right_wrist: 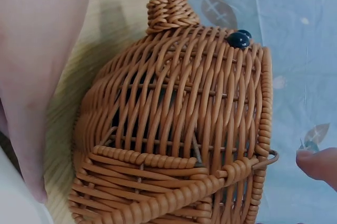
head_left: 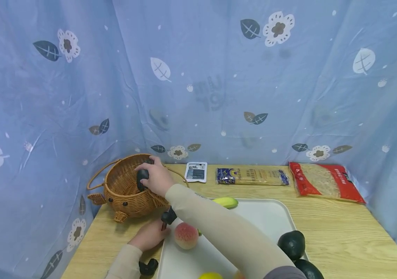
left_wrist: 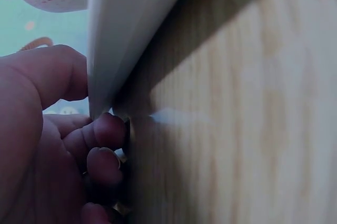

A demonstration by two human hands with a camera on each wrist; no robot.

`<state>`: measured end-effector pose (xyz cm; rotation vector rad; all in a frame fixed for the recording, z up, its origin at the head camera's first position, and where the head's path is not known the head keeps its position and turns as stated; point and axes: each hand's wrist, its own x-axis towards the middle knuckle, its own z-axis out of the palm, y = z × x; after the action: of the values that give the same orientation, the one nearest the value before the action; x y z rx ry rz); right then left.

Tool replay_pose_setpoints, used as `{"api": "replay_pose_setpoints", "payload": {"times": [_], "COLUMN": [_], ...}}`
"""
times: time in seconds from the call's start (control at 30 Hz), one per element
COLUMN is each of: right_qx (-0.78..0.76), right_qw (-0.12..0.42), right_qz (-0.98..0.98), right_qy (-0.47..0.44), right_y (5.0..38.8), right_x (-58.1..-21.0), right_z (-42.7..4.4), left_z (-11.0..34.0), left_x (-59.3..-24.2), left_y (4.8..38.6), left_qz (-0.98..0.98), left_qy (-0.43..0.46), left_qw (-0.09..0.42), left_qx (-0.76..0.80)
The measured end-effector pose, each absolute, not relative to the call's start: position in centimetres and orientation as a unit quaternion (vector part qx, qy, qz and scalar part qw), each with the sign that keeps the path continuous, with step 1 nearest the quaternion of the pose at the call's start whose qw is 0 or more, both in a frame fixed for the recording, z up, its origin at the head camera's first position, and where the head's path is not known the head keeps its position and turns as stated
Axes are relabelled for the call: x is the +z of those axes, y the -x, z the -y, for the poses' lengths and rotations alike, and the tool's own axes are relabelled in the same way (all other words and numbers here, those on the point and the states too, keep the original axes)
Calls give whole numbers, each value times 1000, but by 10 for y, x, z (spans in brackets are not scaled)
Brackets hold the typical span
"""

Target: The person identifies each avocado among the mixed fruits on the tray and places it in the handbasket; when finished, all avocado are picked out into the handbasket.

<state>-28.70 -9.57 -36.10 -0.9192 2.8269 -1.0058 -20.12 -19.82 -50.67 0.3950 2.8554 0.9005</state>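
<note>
In the head view my right hand (head_left: 158, 176) is over the mouth of a wicker basket (head_left: 133, 203) with an animal face, gripping a dark oval avocado-like fruit (head_left: 142, 178) between thumb and fingers. The right wrist view shows the basket's woven side (right_wrist: 179, 108) close up, with only a fingertip at the right edge. My left hand (head_left: 151, 234) holds the left rim of a white tray (head_left: 261, 217). In the left wrist view, its thumb lies against the tray wall (left_wrist: 121, 34) and its other fingers curl at the underside. A peach (head_left: 186, 235) lies on the tray nearby.
A banana (head_left: 227, 202) and a yellow fruit (head_left: 210, 276) are on the tray, partly hidden. Two dark fruits (head_left: 291, 245) sit at its right edge. Behind lie a white packet (head_left: 196, 172), a noodle pack (head_left: 254, 176) and a red bag (head_left: 325, 182), before a blue curtain.
</note>
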Motion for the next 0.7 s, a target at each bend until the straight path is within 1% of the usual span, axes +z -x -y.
{"api": "replay_pose_setpoints", "payload": {"times": [0.23, 0.37, 0.47, 0.7], "right_qx": [-345, -354, -363, -382], "right_qw": [-5, -10, -9, -8], "right_qz": [-892, -889, -886, -876], "right_qy": [292, 290, 289, 295], "right_y": [288, 288, 287, 278], "right_x": [-362, -362, -361, -358], "right_z": [93, 85, 75, 36], "left_z": [197, 194, 193, 195], "left_x": [-506, -505, -506, -507], "left_y": [202, 201, 202, 204], "left_qz": [-944, -945, -944, -945], "left_qy": [-122, -117, -118, -102], "left_qw": [67, 61, 57, 77], "left_qx": [301, 301, 302, 300]}}
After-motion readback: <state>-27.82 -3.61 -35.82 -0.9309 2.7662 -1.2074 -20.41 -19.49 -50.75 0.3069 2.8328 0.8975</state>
